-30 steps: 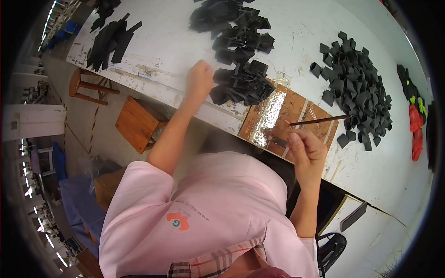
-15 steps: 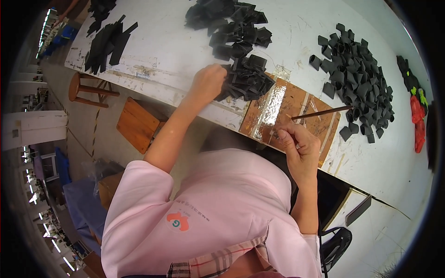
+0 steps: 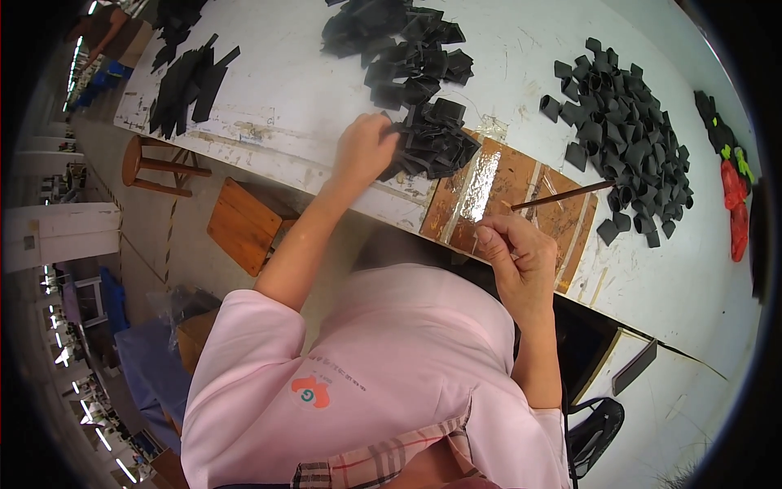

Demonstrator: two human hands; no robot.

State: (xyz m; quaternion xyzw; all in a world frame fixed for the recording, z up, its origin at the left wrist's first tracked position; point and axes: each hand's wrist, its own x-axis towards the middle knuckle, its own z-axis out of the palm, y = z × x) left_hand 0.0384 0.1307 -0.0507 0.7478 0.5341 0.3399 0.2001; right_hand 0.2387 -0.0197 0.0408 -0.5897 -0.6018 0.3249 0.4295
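Observation:
At the left edge of a heap of flat black pieces (image 3: 440, 138), my left hand (image 3: 362, 152) bends its fingers inward against the pieces. Its fingertips are slightly blurred, and what they grip is hidden among the black. Over the near edge of a brown board (image 3: 538, 179) with clear tape on it, my right hand (image 3: 525, 257) has thumb and forefinger pinched together. Anything between them is too small to make out. A thin dark brown stick (image 3: 564, 196) slants across the board just beyond the right hand, apart from its fingertips.
A large pile of black folded loops (image 3: 631, 138) lies on the white table (image 3: 301, 90) to the right. More black pieces (image 3: 391, 37) reach toward the far side. Long black strips (image 3: 187, 90) lie at far left. Below stand a wooden stool (image 3: 155, 167) and a wooden box (image 3: 244, 224).
My left fingers have shifted and loosened slightly at the heap's edge. My right hand has moved a little to the left, still pinched. The stick stays over the board.

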